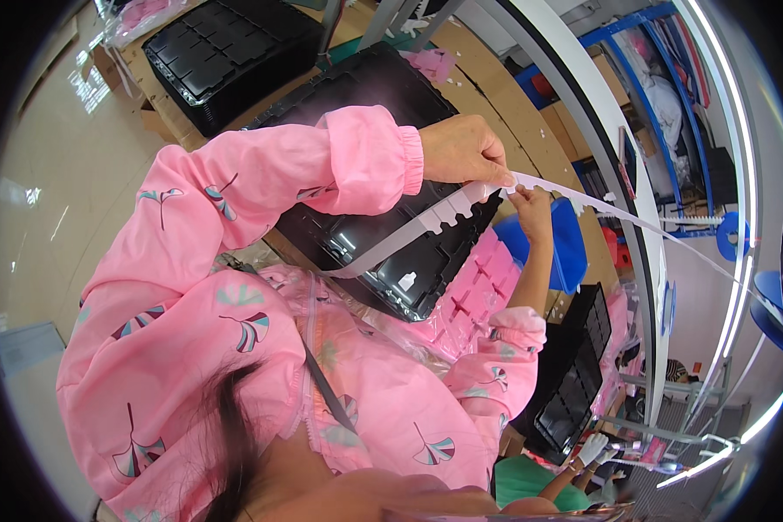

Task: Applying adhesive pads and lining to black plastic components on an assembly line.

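A long white label strip [400, 241] with notched cut-outs along one edge runs slantwise over a black plastic crate [357, 230]. My left hand [465, 150], in a pink sleeve, has closed thumb and fingers on this strip. Close beside it, the fingers of my right hand [531, 211] pinch the same strip near its notched part. From my hands the strip stretches on to the right, toward blue reels [770, 309]. A small white sticker [407, 280] shows on the crate's side. My fingertips hide part of the strip where they meet.
More black crates [235, 56] stand on the brown table at the far left. Pink cut sheets [471, 291] lie in clear plastic by the crate, near a blue bin [565, 248]. A metal frame crosses at right. Another person's gloved hand [592, 448] works at lower right.
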